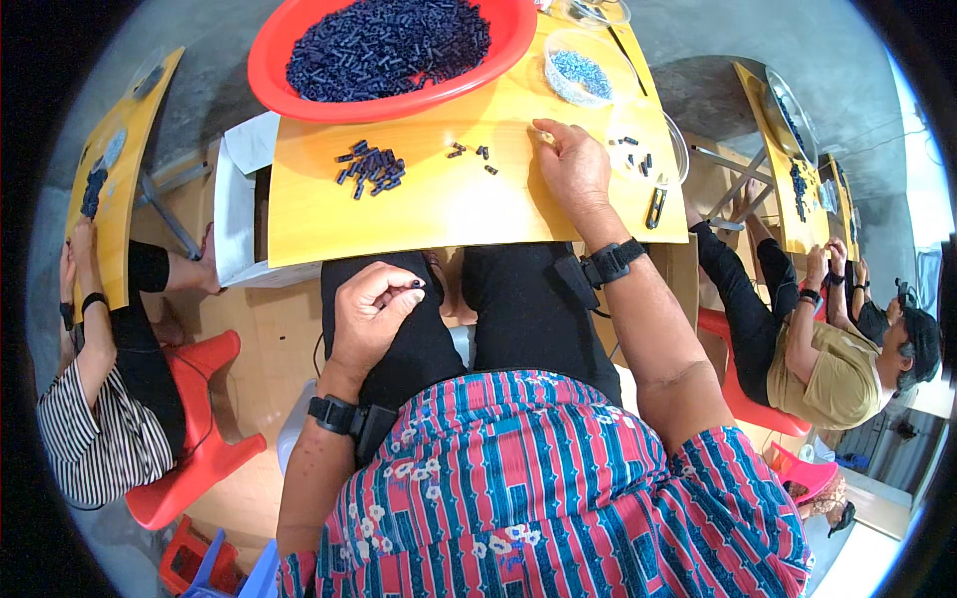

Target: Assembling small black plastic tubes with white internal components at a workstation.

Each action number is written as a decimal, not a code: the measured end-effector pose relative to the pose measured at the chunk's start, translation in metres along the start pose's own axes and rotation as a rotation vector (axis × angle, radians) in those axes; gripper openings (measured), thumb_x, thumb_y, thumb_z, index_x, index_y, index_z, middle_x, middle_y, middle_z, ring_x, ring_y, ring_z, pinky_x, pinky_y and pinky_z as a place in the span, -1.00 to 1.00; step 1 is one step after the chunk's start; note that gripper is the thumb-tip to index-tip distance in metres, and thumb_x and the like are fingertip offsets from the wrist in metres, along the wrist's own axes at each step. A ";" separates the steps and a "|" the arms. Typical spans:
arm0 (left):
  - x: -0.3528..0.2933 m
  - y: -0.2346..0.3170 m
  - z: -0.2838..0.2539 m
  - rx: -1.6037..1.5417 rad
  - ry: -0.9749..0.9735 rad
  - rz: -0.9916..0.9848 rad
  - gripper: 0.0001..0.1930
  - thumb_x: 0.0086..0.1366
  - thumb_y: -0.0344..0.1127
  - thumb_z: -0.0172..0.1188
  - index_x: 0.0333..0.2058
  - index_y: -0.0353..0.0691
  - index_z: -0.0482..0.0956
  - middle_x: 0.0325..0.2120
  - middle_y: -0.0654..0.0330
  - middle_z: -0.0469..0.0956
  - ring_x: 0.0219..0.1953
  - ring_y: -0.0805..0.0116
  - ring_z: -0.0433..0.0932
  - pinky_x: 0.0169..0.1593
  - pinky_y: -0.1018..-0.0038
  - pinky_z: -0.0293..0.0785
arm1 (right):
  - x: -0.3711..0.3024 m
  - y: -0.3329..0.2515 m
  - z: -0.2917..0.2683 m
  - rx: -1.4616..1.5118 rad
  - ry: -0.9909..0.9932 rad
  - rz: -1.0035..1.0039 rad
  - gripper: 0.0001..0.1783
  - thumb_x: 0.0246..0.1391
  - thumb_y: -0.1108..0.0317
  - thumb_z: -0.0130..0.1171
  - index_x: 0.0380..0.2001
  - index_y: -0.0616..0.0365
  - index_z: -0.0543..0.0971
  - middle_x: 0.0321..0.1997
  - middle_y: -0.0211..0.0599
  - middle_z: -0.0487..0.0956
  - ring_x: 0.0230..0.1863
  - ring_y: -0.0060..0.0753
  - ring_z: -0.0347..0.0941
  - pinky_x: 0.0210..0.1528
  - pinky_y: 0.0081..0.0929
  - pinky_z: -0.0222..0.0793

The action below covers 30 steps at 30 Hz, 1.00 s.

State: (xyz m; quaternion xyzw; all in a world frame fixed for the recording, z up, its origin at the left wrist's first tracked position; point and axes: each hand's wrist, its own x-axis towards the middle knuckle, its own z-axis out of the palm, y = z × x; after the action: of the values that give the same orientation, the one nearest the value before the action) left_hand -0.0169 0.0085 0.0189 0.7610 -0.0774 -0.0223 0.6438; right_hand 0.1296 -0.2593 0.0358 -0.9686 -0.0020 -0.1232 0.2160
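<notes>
Left hand (369,317) pinches small dark piece (418,284).
Probably light, stiff, smooth; best taken by its sides. Right hand (575,171) at surface (449,214); cannot tell whether grasping anything.

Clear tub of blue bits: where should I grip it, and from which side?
Likely best by the near rim of the clear tub, coming from the person's side with the right hand. It stands open-topped, so its wall offers an edge to pinch, while the red basin crowds its left. Keep it level, since the blue bits could spill.
</notes>
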 end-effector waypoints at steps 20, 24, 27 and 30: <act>0.003 -0.006 0.004 -0.023 0.024 -0.011 -0.93 0.11 -0.52 0.27 -0.40 -0.34 0.57 -0.53 0.27 0.48 -0.51 0.58 0.38 -0.41 0.64 0.31 | -0.022 0.010 -0.008 0.511 -0.009 0.232 -0.84 -0.06 0.43 0.25 -0.34 0.15 0.66 -0.35 -0.15 0.58 -0.38 -0.30 0.50 -0.28 -0.44 0.40; 0.004 -0.005 0.002 -0.008 0.023 -0.018 -0.93 0.10 -0.53 0.27 -0.41 -0.34 0.57 -0.53 0.28 0.48 -0.51 0.60 0.39 -0.41 0.65 0.31 | -0.020 0.014 -0.003 0.238 0.052 -0.030 -0.88 -0.05 0.43 0.23 -0.37 0.10 0.66 -0.39 -0.16 0.52 -0.39 -0.15 0.48 -0.31 -0.35 0.41; 0.004 -0.006 0.001 -0.030 0.030 -0.029 -0.93 0.10 -0.53 0.27 -0.41 -0.34 0.57 -0.53 0.28 0.48 -0.51 0.61 0.38 -0.41 0.65 0.31 | -0.021 0.011 0.001 0.171 0.113 -0.182 -0.85 -0.11 0.50 0.31 -0.37 0.07 0.69 -0.60 -0.33 0.40 -0.55 -0.37 0.36 -0.44 -0.47 0.34; 0.004 -0.006 0.000 -0.022 0.032 -0.027 -0.93 0.10 -0.53 0.27 -0.41 -0.34 0.57 -0.53 0.28 0.48 -0.51 0.60 0.38 -0.41 0.65 0.32 | -0.022 0.010 0.000 0.179 0.103 -0.198 -0.87 -0.08 0.50 0.27 -0.39 0.08 0.68 -0.56 -0.27 0.44 -0.50 -0.29 0.42 -0.41 -0.43 0.36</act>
State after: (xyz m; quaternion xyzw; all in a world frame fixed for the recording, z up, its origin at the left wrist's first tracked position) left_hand -0.0121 0.0087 0.0131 0.7552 -0.0565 -0.0198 0.6527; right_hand 0.1084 -0.2676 0.0264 -0.9329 -0.0975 -0.1927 0.2880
